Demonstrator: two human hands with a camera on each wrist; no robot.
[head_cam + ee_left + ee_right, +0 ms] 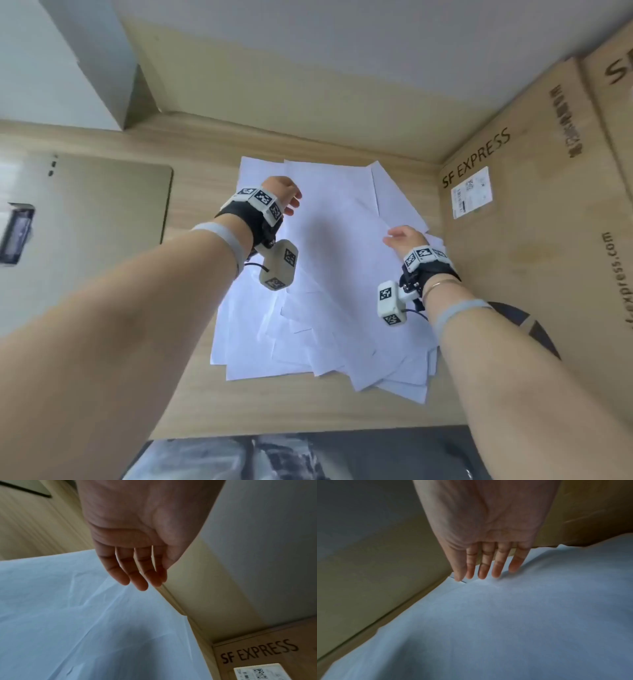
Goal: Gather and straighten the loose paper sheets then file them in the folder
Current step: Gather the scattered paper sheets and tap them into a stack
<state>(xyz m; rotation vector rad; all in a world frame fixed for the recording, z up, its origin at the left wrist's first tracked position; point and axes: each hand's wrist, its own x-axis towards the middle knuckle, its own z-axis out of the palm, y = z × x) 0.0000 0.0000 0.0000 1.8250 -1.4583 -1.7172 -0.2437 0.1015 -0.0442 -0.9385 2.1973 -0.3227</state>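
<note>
Several loose white paper sheets (329,281) lie fanned in an untidy pile on the wooden desk (191,394). My left hand (286,195) hovers over the pile's far left part with fingers straight and relaxed (137,577), holding nothing. Over the pile's right side, my right hand (402,238) reaches with straight fingers (482,573) whose tips touch the top sheet (505,615). A pale grey-green folder (102,219) lies flat on the desk to the left of the papers.
A tall cardboard box marked SF EXPRESS (513,222) stands hard against the pile's right side. A low wooden back panel (308,102) runs behind the desk. A white box (51,61) sits at the far left. A dark round object (527,325) lies by my right forearm.
</note>
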